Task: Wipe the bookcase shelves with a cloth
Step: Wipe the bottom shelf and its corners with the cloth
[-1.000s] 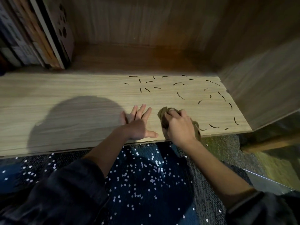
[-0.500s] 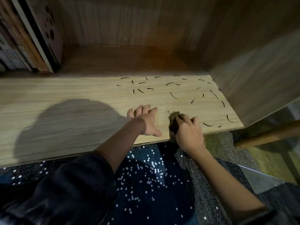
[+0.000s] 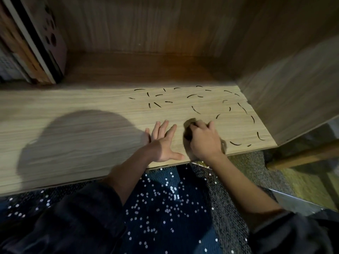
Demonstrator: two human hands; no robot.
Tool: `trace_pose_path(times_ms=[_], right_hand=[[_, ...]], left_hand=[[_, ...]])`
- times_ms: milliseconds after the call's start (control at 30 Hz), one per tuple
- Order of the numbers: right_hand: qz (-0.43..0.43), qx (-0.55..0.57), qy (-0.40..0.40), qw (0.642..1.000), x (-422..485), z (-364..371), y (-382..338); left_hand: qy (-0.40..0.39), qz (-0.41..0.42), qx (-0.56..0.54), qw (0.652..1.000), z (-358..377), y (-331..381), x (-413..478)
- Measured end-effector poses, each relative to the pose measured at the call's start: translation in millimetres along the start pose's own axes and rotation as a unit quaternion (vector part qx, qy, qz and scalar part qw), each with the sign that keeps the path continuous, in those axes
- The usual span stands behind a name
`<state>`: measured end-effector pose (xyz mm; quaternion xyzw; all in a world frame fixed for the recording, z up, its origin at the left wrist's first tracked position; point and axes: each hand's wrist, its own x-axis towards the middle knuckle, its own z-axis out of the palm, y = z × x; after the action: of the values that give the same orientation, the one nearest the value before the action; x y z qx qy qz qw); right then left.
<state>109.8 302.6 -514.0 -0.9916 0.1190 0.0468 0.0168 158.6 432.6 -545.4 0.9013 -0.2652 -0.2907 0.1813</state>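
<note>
Leaning books (image 3: 33, 48) stand at the shelf's (image 3: 91, 129) far left. The left hand (image 3: 161, 143) lies flat, fingers spread, near the front edge. Just beside it the right hand (image 3: 203, 142) clutches a brown cloth (image 3: 189, 123) against the wood, dark curved marks (image 3: 196, 110) scattered beyond.

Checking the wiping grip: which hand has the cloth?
The right hand grips the brown cloth; the left hand lies flat, fingers spread, on the shelf.

The left hand (image 3: 162, 143) and right hand (image 3: 205, 142) are bare. The left sleeve (image 3: 73, 217) and right sleeve (image 3: 293, 233) are dark, near-black fabric, bunched at mid-forearm. A dark blue garment (image 3: 161, 208) below is dotted with small white sequins.
</note>
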Motion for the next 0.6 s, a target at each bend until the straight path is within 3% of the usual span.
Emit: trace_pose_path(times_ms=[133, 300, 467, 600], right_hand=[[-0.065, 0.01, 0.01, 0.998, -52, 13, -1], [0.029, 0.01, 0.031, 0.999, -11, 6, 31], [-0.058, 0.044, 0.044, 0.996, -74, 26, 19], [0.072, 0.039, 0.072, 0.994, -76, 21, 87]], left_hand=[[0.004, 0.001, 0.009, 1.0, -1, -1, -2], [0.016, -0.002, -0.008, 1.0, -2, -3, -4], [0.061, -0.005, 0.0, 0.998, 1, 16, -6], [0.059, 0.04, 0.0, 0.997, 12, 39, -2]])
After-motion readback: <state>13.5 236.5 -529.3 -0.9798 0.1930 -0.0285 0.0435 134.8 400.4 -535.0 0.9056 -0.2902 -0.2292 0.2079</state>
